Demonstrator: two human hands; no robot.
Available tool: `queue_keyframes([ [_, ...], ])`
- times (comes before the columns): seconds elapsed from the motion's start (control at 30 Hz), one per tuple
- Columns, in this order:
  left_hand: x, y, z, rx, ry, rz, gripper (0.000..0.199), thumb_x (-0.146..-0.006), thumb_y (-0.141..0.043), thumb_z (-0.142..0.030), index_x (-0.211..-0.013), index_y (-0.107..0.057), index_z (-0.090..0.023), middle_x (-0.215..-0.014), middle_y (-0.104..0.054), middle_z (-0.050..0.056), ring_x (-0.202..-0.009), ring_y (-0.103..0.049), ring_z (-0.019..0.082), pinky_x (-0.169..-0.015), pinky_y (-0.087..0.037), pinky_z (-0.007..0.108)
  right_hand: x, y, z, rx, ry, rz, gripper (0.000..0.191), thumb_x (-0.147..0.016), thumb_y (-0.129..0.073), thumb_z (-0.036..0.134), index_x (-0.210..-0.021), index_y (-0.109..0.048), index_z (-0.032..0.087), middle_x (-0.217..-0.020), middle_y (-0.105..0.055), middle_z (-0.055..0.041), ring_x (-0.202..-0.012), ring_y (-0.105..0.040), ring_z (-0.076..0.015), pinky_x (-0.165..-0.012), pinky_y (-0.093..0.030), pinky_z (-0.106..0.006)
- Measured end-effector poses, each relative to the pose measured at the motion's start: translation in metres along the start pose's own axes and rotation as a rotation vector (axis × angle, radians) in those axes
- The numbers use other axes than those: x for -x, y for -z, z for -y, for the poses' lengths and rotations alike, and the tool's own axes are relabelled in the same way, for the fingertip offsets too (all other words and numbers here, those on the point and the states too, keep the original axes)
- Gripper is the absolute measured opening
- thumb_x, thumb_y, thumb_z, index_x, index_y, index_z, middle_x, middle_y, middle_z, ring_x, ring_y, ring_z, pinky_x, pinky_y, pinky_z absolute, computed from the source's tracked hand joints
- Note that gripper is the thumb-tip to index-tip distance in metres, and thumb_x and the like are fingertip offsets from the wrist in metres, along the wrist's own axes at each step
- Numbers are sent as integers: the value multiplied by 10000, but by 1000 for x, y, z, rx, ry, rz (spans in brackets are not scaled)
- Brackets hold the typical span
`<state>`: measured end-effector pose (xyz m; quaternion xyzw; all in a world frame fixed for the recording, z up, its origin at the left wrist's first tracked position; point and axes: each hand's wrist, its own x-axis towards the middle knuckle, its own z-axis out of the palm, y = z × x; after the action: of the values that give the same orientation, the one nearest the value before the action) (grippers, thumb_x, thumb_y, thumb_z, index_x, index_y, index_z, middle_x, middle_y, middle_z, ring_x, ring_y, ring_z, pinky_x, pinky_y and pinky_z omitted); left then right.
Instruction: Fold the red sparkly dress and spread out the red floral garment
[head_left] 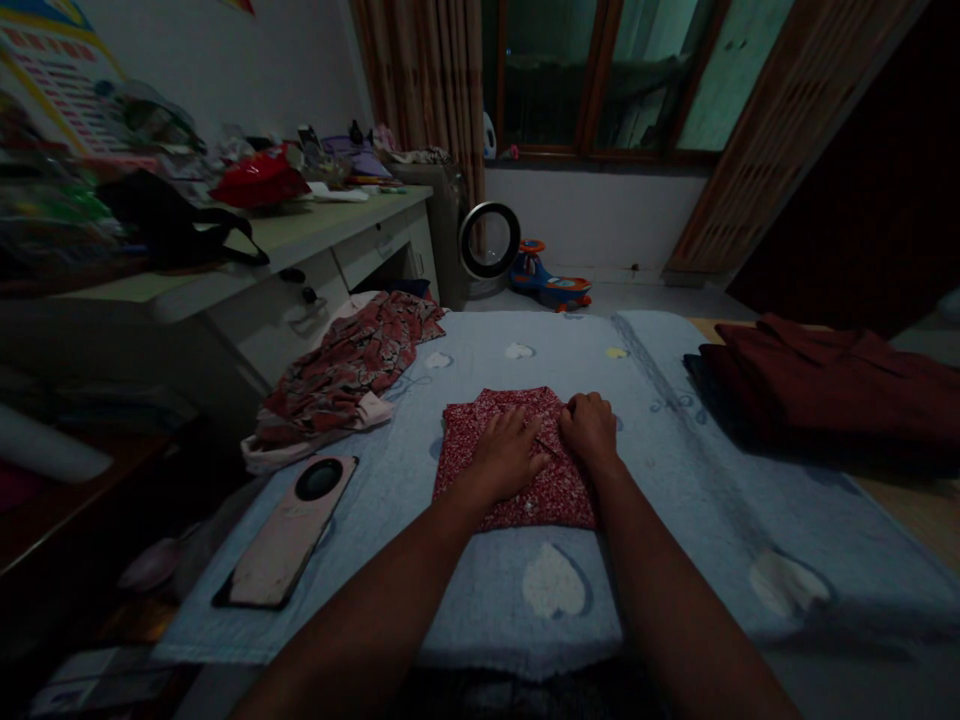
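Note:
A red garment with a fine white speckled pattern (pixel 465 450) lies folded into a neat rectangle on the light blue cloth. My left hand (pixel 508 455) rests flat on its middle, fingers spread. At the garment's upper right edge is my right hand (pixel 590 425), its fingers curled in against the fabric. The fingertips of that hand are partly hidden.
Pale heart shapes mark the blue cloth (pixel 465 600). To the left lie a phone (pixel 281 545) and a crumpled patterned garment (pixel 352 360). Folded dark red clothes (pixel 847 380) are stacked at right. Behind stand a cluttered desk (pixel 315 235) and a blue ride-on toy (pixel 547 282).

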<state>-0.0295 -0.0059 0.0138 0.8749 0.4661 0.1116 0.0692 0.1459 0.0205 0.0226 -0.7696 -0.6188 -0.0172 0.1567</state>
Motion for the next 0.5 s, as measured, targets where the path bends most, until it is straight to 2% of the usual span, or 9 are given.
queue_keyframes([
  [0.1, -1, 2, -2, -21, -32, -77, 653, -919, -546, -451, -1492, -367, -193, -1612, -289, 151, -1491, -247, 333, -1204, -211, 529, 1, 5, 0, -11, 16, 7, 277, -922, -458, 242, -1057, -684, 156, -1106, -650, -145, -1053, -580, -279, -866, -425, -365],
  [0.17, -2, 4, -4, -23, -83, -112, 612, -939, -509, -356, -1501, -350, -171, -1624, -267, 134, -1503, -225, 296, -1219, -192, 497, 3, 11, -1, -32, 64, 11, 296, -933, -427, 213, -1092, -670, 156, -1121, -659, -134, -1048, -594, -257, -882, -420, -343],
  [0.27, -3, 4, -7, 8, -161, -82, 507, -985, -392, -280, -1476, -391, -155, -1587, -359, 115, -1482, -288, 237, -1226, -200, 439, 11, 17, -2, -74, 188, 23, 345, -944, -358, 147, -1115, -657, 154, -1130, -676, -119, -1041, -607, -216, -919, -409, -302],
  [0.37, -1, 1, -8, 41, -168, -12, 507, -998, -390, -387, -1443, -442, -149, -1536, -440, 131, -1453, -350, 247, -1214, -234, 439, 22, 13, -6, -97, 307, 58, 384, -945, -339, 125, -1181, -639, 154, -1223, -668, -115, -1134, -585, -207, -994, -387, -304],
  [0.5, 1, 0, -8, 50, -130, 43, 652, -952, -463, -515, -1473, -407, -126, -1568, -377, 162, -1471, -314, 286, -1211, -244, 455, 34, -4, -11, -53, 368, 139, 457, -965, -355, 182, -1392, -511, 131, -1487, -500, -121, -1387, -408, -222, -1143, -276, -390],
])
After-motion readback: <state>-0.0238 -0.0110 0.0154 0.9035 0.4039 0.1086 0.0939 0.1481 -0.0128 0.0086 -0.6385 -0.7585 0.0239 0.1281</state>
